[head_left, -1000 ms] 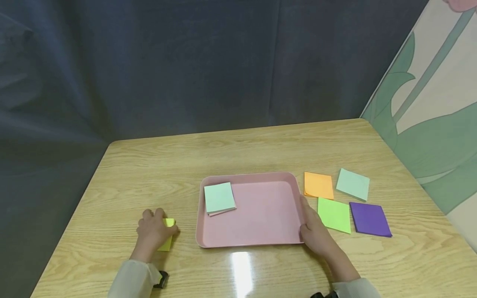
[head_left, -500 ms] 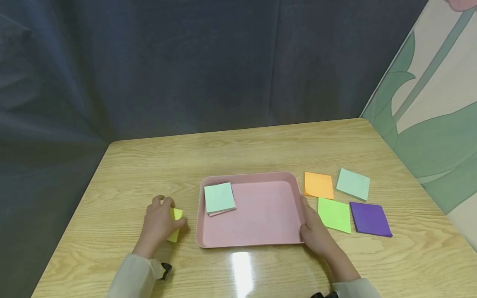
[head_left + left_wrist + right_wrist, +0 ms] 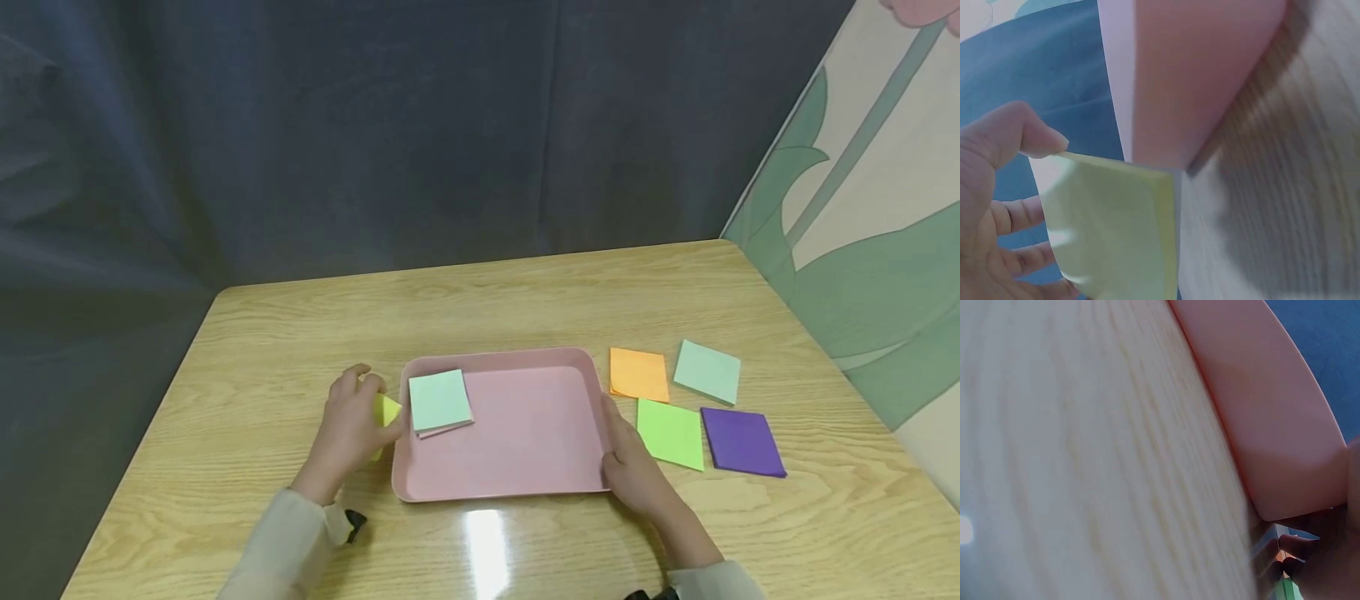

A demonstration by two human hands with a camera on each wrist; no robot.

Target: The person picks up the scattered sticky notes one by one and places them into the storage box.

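My left hand point(image 3: 345, 437) pinches a yellow sticky note pad point(image 3: 386, 409) by its edges, beside the left wall of a shallow pink tray point(image 3: 528, 442). In the left wrist view the pad point(image 3: 1107, 225) is tilted up, with the thumb on one edge and the fingers on the opposite side. My right hand point(image 3: 636, 473) grips the tray's right side, thumb near the rim; its fingers are partly hidden in the head view. Inside the tray, at the left, a mint sticky note pad point(image 3: 439, 401) lies over a pale pink one whose edge peeks out.
Right of the tray lie an orange pad point(image 3: 639, 374), a mint pad point(image 3: 707, 372), a lime green pad point(image 3: 671, 435) and a purple pad point(image 3: 744, 442). The wooden table point(image 3: 300, 333) ends at a dark curtain point(image 3: 412, 142) behind.
My left hand has carried the yellow sticky note pad rightward and away from me, up from the table to the tray's left side. The right hand stays on the tray.
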